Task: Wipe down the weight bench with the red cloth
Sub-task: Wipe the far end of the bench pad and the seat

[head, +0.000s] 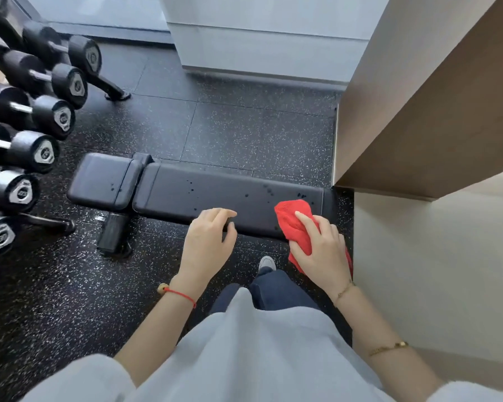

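Note:
A black padded weight bench (186,192) lies flat across the middle of the view, with dark droplets scattered over its long pad. My right hand (321,250) grips the red cloth (294,220) and holds it over the bench's right end, near the front edge. My left hand (209,242) hovers at the bench's front edge near the middle, its fingers loosely curled and holding nothing.
A rack of black dumbbells (32,117) fills the left side, its foot (53,223) reaching toward the bench. A beige wall (433,256) and a brown panel (418,111) stand close on the right. Speckled rubber floor (244,132) lies beyond the bench.

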A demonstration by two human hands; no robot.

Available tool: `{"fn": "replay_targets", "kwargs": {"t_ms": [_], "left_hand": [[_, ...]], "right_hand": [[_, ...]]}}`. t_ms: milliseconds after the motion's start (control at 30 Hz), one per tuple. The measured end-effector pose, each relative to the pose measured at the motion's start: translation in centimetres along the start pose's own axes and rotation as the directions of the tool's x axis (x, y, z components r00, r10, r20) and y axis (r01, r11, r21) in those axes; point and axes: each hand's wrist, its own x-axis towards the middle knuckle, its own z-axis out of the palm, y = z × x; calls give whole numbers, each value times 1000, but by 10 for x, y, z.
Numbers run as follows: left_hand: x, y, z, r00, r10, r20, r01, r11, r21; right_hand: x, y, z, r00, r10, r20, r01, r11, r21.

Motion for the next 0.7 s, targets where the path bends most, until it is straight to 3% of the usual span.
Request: {"fn": "replay_targets", "kwargs": {"t_ms": [400,700], "left_hand": [[114,-108,192,987,77,139,-83,996,37],[150,-220,345,988,154,30,-155,987,47]], "right_hand": [[114,82,187,985,151,77,-150,988,-27],[189,148,329,991,43,-127,-58,991,-117]]}}
